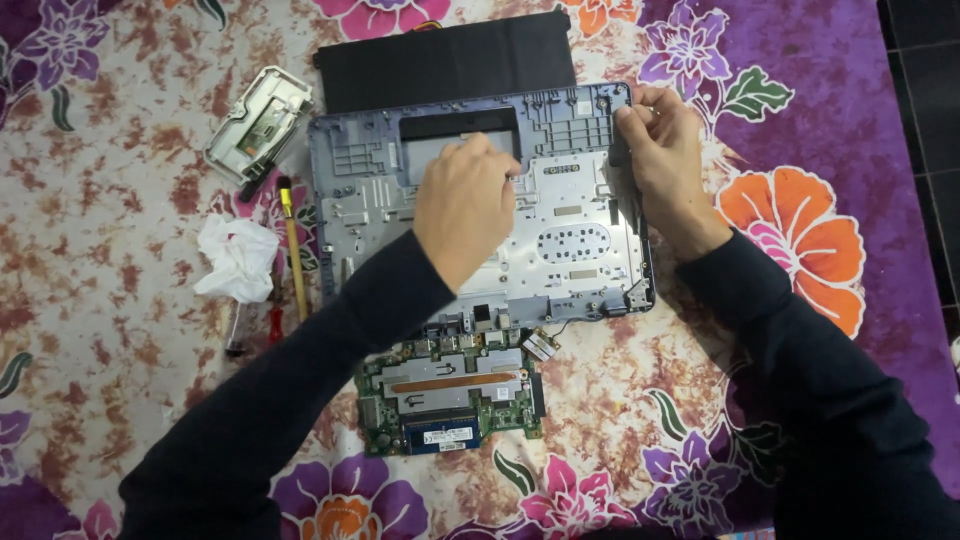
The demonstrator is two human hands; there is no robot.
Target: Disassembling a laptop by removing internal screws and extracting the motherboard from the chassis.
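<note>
Flowered cloth (pixel 120 180) in purple, pink and rust covers the surface under everything, with dark floor tiles showing at the far right edge. Lying flat on it is an opened laptop chassis (pixel 560 260), inner side up, its long axis running left to right across the view. The left hand (pixel 465 205) rests knuckles-up over the middle of the chassis, fingers curled down onto the metal plate just below the rectangular cut-out; whether it pinches anything small I cannot tell. The right hand (pixel 665 150) is at the chassis's far right corner, fingertips narrowed on the rim there, so this hand is the nearer one to that edge. Touching the near edge of the chassis lies a green motherboard (pixel 450 395), and beyond the far edge a flat black battery pack (pixel 445 65). Left of the chassis lie a yellow-handled screwdriver (pixel 292 245), a crumpled white tissue (pixel 238 258) and a small white cover plate (pixel 258 122).
</note>
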